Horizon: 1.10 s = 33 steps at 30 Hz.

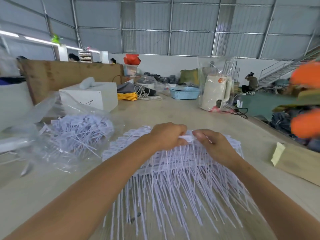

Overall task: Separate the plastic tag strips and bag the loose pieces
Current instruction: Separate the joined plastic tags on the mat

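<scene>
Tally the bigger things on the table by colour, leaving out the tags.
White: 2, box, kettle
Blue: 1, basket
Yellow: 1, cord bundle
Clear: 1, bag of loose tags
Total: 5

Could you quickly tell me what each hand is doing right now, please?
Left hand: fingers curled, gripping the tag strip.
Right hand: pinching the same tag strip's other end.

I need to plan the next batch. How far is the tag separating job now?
Done: a heap of loose tags already lies in the open clear plastic bag on the left. In hand: the left hand and right hand pinch one white strip between them. Left: a large pile of joined tag strips still lies on the table.
</scene>
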Available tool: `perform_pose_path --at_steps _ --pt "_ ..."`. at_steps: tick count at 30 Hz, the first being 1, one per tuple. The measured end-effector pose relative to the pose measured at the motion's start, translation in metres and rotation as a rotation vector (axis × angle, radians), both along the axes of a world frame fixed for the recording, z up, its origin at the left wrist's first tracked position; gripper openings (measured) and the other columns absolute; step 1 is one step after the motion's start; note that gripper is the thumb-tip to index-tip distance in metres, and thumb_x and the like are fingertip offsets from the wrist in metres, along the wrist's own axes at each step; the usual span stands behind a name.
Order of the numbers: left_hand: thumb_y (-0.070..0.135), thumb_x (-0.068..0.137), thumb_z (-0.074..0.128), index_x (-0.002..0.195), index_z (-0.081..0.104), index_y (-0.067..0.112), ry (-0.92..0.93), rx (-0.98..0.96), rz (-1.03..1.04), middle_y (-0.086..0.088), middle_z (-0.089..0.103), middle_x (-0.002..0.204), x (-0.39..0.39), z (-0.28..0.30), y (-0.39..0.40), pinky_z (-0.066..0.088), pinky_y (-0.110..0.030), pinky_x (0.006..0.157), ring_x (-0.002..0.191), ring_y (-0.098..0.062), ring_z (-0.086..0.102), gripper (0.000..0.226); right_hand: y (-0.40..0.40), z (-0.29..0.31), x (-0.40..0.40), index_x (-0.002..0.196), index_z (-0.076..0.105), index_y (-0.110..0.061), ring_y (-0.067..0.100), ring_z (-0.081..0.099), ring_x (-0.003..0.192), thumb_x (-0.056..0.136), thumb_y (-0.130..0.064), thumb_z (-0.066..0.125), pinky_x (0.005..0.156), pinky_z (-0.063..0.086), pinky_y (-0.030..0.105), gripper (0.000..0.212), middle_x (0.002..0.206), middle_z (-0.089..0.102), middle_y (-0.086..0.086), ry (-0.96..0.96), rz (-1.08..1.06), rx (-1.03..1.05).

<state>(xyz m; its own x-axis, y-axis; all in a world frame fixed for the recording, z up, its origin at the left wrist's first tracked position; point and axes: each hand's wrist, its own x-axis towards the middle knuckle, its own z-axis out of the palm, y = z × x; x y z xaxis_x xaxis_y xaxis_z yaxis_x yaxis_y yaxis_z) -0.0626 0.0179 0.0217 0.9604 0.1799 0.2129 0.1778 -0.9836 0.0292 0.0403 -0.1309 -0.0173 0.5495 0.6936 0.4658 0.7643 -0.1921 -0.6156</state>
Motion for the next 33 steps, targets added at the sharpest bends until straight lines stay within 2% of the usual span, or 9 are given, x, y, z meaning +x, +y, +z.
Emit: perform_pose_path --at_steps 3,8,10,12,16,19,27,30,33 --pt "0.047 0.091 0.053 0.113 0.055 0.020 -0.075 0.094 -0.059 -0.004 0.060 0.099 0.009 0.010 -0.011 0.026 -0.029 0.060 0.086 -0.020 0.049 0.034 0.002 0.005 -0.007 0.104 0.069 -0.005 -0.009 0.060 0.082 0.097 -0.021 0.048 0.072 0.040 0.002 0.027 0.097 0.068 0.003 0.186 0.155 0.066" --pt "0.053 0.085 0.060 0.106 0.059 0.022 -0.069 0.026 -0.088 0.001 0.059 0.097 0.015 0.017 -0.011 0.029 -0.028 0.061 0.090 -0.020 0.052 0.038 0.001 0.007 0.003 0.083 0.067 -0.002 0.004 0.055 0.072 0.091 -0.016 0.059 0.065 0.040 0.009 0.018 0.083 0.065 0.013 0.202 0.071 0.149" --pt "0.050 0.086 0.060 0.104 0.059 0.022 -0.037 -0.079 -0.082 0.002 0.059 0.102 0.015 0.016 -0.001 0.032 -0.029 0.065 0.091 -0.017 0.048 0.034 -0.007 0.006 0.024 0.093 0.068 -0.012 0.008 0.059 0.086 0.093 -0.028 0.056 0.077 0.042 0.011 0.019 0.095 0.067 0.004 0.094 -0.133 0.104" --pt "0.046 0.089 0.058 0.104 0.058 0.021 0.011 -0.136 -0.074 0.000 0.059 0.108 0.017 0.010 0.008 0.033 -0.029 0.069 0.091 -0.016 0.048 0.029 -0.016 0.000 0.045 0.120 0.061 -0.019 0.023 0.056 0.110 0.096 -0.047 0.041 0.098 0.040 0.030 0.042 0.121 0.061 0.007 -0.009 -0.383 -0.187" --pt "0.042 0.091 0.058 0.095 0.055 0.022 0.019 -0.318 -0.051 -0.003 0.060 0.113 0.022 -0.015 0.020 0.040 -0.031 0.079 0.095 -0.020 0.054 0.020 -0.012 -0.028 0.059 0.140 0.038 -0.026 0.030 0.041 0.129 0.098 -0.054 0.024 0.107 0.029 0.044 0.053 0.143 0.042 0.010 -0.159 -0.457 -0.610" --pt "0.040 0.092 0.057 0.096 0.053 0.021 0.013 -0.450 -0.025 -0.006 0.057 0.116 0.021 -0.027 0.028 0.040 -0.027 0.076 0.087 -0.017 0.050 0.019 0.002 -0.035 0.063 0.142 0.033 -0.029 0.032 0.035 0.134 0.095 -0.060 0.020 0.109 0.020 0.045 0.058 0.145 0.039 0.011 -0.127 -0.465 -0.588" --pt "0.036 0.093 0.055 0.094 0.051 0.018 0.061 -0.401 -0.085 -0.001 0.051 0.087 0.012 -0.014 0.031 0.034 -0.027 0.059 0.068 -0.012 0.045 0.018 0.012 -0.021 0.060 0.142 0.035 -0.033 0.032 0.025 0.139 0.094 -0.061 0.018 0.113 0.017 0.052 0.058 0.150 0.034 0.008 -0.070 -0.397 -0.622" --pt "0.039 0.091 0.057 0.100 0.053 0.022 -0.024 -0.312 -0.116 -0.001 0.054 0.092 0.019 -0.006 0.021 0.040 -0.030 0.068 0.078 -0.017 0.050 0.019 0.011 -0.009 0.042 0.126 0.055 -0.021 0.031 0.039 0.129 0.095 -0.057 0.021 0.102 0.033 0.050 0.058 0.137 0.049 0.009 -0.223 -0.539 -0.319" --pt "0.039 0.088 0.061 0.106 0.055 0.018 -0.093 -0.230 -0.125 -0.004 0.059 0.100 0.029 -0.002 0.013 0.043 -0.033 0.074 0.090 -0.023 0.056 0.028 0.016 0.008 0.011 0.091 0.067 -0.008 0.022 0.065 0.072 0.095 -0.053 0.033 0.064 0.050 0.030 0.057 0.080 0.070 0.011 0.225 -0.165 0.086"
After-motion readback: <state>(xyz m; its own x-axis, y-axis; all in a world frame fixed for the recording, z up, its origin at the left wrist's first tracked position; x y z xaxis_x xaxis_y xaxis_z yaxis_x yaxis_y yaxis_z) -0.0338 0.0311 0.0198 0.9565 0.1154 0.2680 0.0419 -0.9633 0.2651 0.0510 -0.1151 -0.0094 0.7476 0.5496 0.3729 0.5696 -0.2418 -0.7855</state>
